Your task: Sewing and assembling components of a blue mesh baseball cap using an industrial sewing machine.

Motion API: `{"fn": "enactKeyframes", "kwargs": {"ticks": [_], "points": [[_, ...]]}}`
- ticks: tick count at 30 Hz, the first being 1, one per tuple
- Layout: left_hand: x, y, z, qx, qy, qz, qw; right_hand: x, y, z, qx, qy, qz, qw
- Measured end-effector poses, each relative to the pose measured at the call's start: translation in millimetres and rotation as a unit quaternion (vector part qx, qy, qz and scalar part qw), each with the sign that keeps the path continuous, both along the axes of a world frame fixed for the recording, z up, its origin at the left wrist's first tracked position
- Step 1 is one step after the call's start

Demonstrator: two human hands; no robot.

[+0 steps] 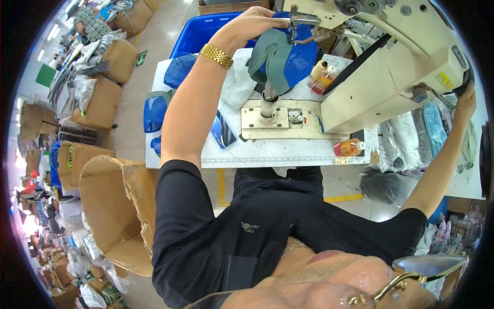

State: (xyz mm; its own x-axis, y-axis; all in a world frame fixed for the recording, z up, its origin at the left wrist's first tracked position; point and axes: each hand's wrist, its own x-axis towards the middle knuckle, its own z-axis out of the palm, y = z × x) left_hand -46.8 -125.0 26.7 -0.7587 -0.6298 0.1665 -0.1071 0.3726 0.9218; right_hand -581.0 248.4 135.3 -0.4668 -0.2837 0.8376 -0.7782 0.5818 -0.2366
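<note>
apparently the left hand [247, 24] reaches the metal foot [294, 26] of the sewing machine [381, 87], at the top of the blue mesh piece [292, 61] with grey-green panels, which sits above the post [269, 103]; its fingertips are partly hidden, so i cannot tell whether they pinch the mesh. the right hand [466, 102] is at the dark handwheel [464, 82], fingers mostly out of sight, grip unclear. the machine's yellow label [443, 80] and the black shirt's small print [250, 226] are too small to read.
</note>
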Motion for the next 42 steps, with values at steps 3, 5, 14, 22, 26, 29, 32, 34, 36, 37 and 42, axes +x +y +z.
{"fn": "enactKeyframes", "kwargs": {"ticks": [3,5,14,22,26,29,32,34,36,37,42], "points": [[-8,5,9,0.029,0.045,0.011,0.998,65,5,-5,-0.175,-0.148,0.13,0.965],[-7,24,23,0.068,0.063,0.056,0.994,75,13,-1,-0.184,-0.133,0.118,0.967],[9,18,-1,0.042,0.238,0.21,0.947,74,3,-19,-0.269,-0.183,0.244,0.914],[48,77,-25,-0.225,0.22,0.371,0.874,80,12,-27,-0.274,-0.264,0.282,0.881],[77,89,3,-0.517,0.055,0.196,0.831,187,2,-51,-0.356,-0.05,0.232,0.904],[81,108,25,-0.598,-0.079,0.151,0.783,292,-23,-83,-0.307,-0.176,0.433,0.829],[87,133,53,-0.557,-0.203,0.131,0.795,390,-85,-122,-0.15,-0.349,0.537,0.753],[86,125,55,-0.559,-0.157,0.106,0.807,414,-120,-126,-0.114,-0.413,0.549,0.718],[77,122,70,-0.543,-0.217,0.077,0.807,415,-148,-134,-0.155,-0.393,0.552,0.719],[72,118,75,-0.511,-0.258,0.068,0.817,415,-156,-135,-0.165,-0.37,0.55,0.731],[69,81,64,-0.495,-0.026,-0.076,0.865,425,-178,-126,-0.178,-0.37,0.55,0.727]]}}
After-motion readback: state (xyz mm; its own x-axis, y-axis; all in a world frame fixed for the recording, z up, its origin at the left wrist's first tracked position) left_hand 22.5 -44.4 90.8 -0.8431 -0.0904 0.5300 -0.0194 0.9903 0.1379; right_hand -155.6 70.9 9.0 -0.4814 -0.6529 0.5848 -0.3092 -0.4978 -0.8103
